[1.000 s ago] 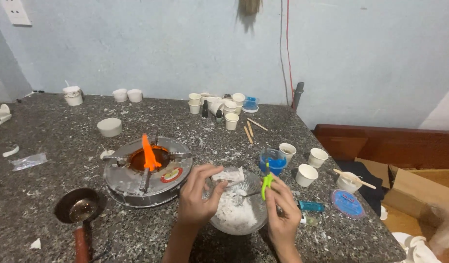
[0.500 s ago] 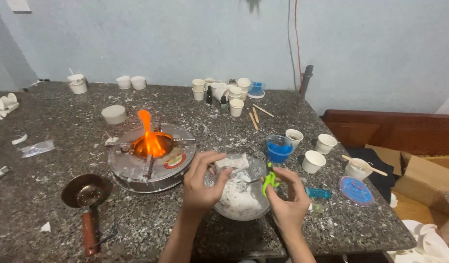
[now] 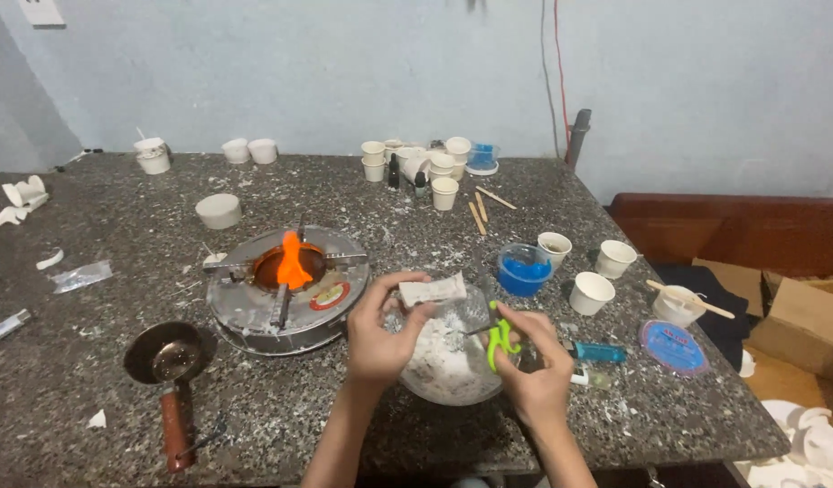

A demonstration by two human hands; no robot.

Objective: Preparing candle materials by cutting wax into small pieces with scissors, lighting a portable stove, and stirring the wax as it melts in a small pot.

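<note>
Fingers of left hand point(image 3: 378, 336) grip chalky white block point(image 3: 432, 291); right hand point(image 3: 534, 369) clamps green-handled scissors point(image 3: 498, 336) over glass bowl point(image 3: 453, 390).

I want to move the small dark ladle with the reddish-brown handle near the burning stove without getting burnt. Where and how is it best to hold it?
Probably grip the small dark ladle with the reddish-brown handle by its handle's lower half, coming from the table's near edge. The handle points toward the person, away from the round metal stove with the orange flame, while the bowl end lies closest to the stove.
</note>
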